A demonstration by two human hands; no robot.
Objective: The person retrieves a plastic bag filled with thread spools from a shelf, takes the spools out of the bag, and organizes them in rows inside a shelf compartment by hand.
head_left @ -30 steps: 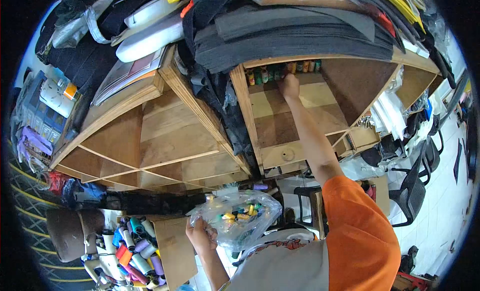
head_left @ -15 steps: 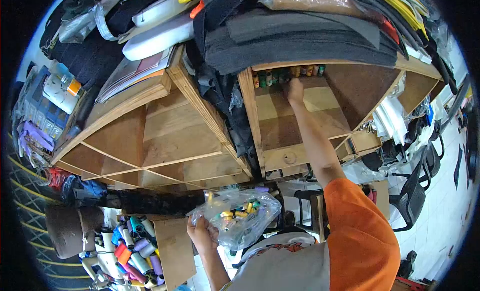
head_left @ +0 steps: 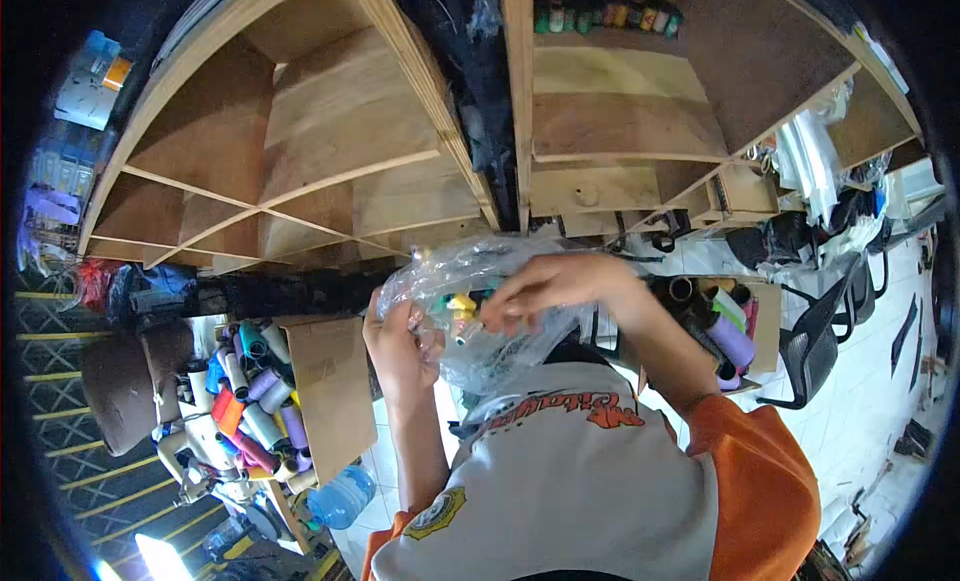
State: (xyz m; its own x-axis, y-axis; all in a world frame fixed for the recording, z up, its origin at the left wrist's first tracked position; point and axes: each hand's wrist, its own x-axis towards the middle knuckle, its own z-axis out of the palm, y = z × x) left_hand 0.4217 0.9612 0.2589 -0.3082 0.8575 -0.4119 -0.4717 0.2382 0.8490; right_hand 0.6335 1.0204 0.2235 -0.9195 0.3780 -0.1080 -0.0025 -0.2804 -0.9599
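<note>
A clear plastic bag [head_left: 480, 361] with small yellow and green spools in it hangs in front of my chest. My left hand [head_left: 403, 343] is closed on the bag's left edge. At the bag's opening is my right hand [head_left: 555, 293], its fingers bent toward a yellow spool [head_left: 462, 305]; whether it holds anything is hidden. A row of small thread spools [head_left: 610, 15] stands at the back of the upper right shelf compartment.
Wooden shelves [head_left: 350, 171] span the upper view. A cardboard box [head_left: 325, 396] with large thread cones [head_left: 262, 386] is at lower left, more cones [head_left: 730, 336] at right. Beyond are a black chair [head_left: 815, 341] and a blue water bottle [head_left: 342, 496].
My right hand has come down from the spool row to the bag's opening. The view has tilted downward, and my left hand still holds the bag.
</note>
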